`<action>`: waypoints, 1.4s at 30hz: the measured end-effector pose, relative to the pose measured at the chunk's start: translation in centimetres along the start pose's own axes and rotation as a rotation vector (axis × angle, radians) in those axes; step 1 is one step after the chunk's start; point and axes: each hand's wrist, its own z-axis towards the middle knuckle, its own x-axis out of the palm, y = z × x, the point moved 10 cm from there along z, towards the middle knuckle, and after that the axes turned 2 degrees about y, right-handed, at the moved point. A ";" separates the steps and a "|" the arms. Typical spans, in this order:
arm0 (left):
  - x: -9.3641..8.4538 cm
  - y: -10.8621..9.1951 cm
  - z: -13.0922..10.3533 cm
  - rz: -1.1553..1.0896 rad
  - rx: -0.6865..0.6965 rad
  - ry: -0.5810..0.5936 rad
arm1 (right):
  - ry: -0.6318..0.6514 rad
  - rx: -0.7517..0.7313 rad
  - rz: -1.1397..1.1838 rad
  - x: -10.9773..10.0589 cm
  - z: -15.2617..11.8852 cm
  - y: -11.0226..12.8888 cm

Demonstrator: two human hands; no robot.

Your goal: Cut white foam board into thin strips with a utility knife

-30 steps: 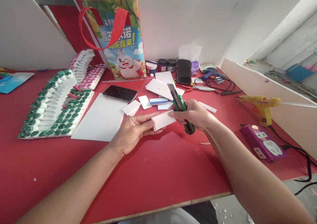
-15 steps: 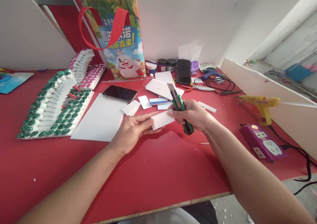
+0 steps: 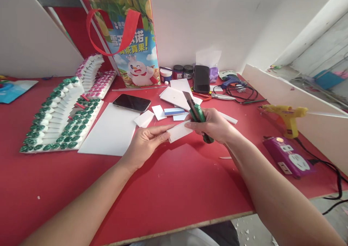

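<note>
Between my hands is a small white board piece (image 3: 180, 131), raised above the red table. My left hand (image 3: 144, 144) pinches its left end between thumb and fingers. In my right hand (image 3: 213, 124) is a green utility knife (image 3: 199, 113), its blade out and pointing up and away to the left. The right thumb also presses on the right end of the board piece. Just beyond lie small white board pieces (image 3: 144, 119) and a blue-striped strip (image 3: 174, 111). A large white sheet (image 3: 107, 133) lies by my left hand.
A black phone (image 3: 132, 102) rests on the large sheet's far edge. Green-and-white decorated pieces (image 3: 57, 119) stand left, near a printed bag (image 3: 130, 42). At right are a yellow glue gun (image 3: 289, 119), a purple power strip (image 3: 289, 157) and scissors (image 3: 223, 97). Paint jars (image 3: 178, 72) stand behind.
The utility knife has tilted slightly in my right hand. The left fingers under the board piece have drawn back, and the piece has shifted slightly right.
</note>
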 end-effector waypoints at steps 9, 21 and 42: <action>-0.2 -0.5 -0.4 0.072 -0.007 -0.067 | 0.008 0.027 -0.060 0.0 -0.1 -0.2; 0.1 -0.2 0.0 -0.006 0.042 0.025 | -0.034 0.164 0.110 -0.6 0.4 -2.2; 5.8 -4.8 -2.4 1.060 0.753 -0.027 | 0.014 0.251 0.129 0.9 0.6 -3.6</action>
